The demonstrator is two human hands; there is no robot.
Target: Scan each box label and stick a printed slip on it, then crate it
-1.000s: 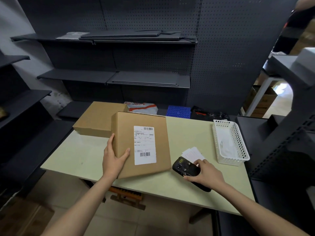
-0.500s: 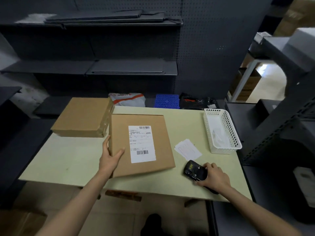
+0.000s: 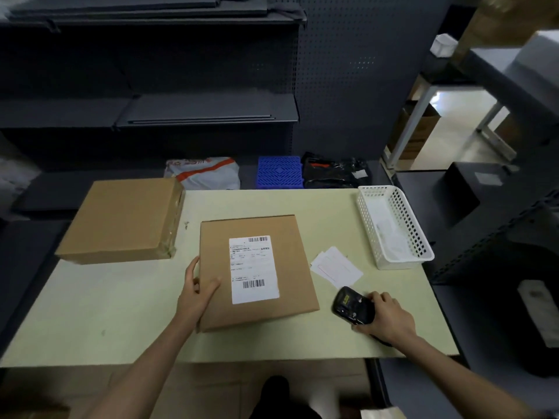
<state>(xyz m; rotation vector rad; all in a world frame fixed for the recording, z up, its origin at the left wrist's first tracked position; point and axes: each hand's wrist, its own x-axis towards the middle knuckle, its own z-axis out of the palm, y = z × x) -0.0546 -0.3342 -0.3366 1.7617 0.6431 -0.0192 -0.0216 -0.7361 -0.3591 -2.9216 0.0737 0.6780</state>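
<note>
Fingers [image 3: 381, 298] of the right hand [image 3: 388, 319] are curled round a black scanner [image 3: 352, 305], which is gripped low over the near right part of the table [image 3: 90, 313]; whether it is lifted or resting on the surface cannot be told from this angle. The left hand [image 3: 196, 293] is laid on the near left edge of the box [image 3: 257, 272], with the thumb on the top face and the other fingers wrapped down the side, so the box is steadied flat on the table.

The box lies in the middle of the table. A white label [image 3: 253, 269] is stuck on its top face, with its long axis running from near to far. One barcode is printed at the far end and another at the near end.

The label lies to the left of the scanner and slightly farther off, with bare table between them. The right hand is the nearer one to it, and the near barcode is closest. It is judged that the scanner must be swung left and aimed at that barcode.

White slips [image 3: 336, 267] lie just beyond the scanner, near a white basket [image 3: 422, 252] at the far right. A second box [image 3: 121, 220] is set at the far left.
</note>
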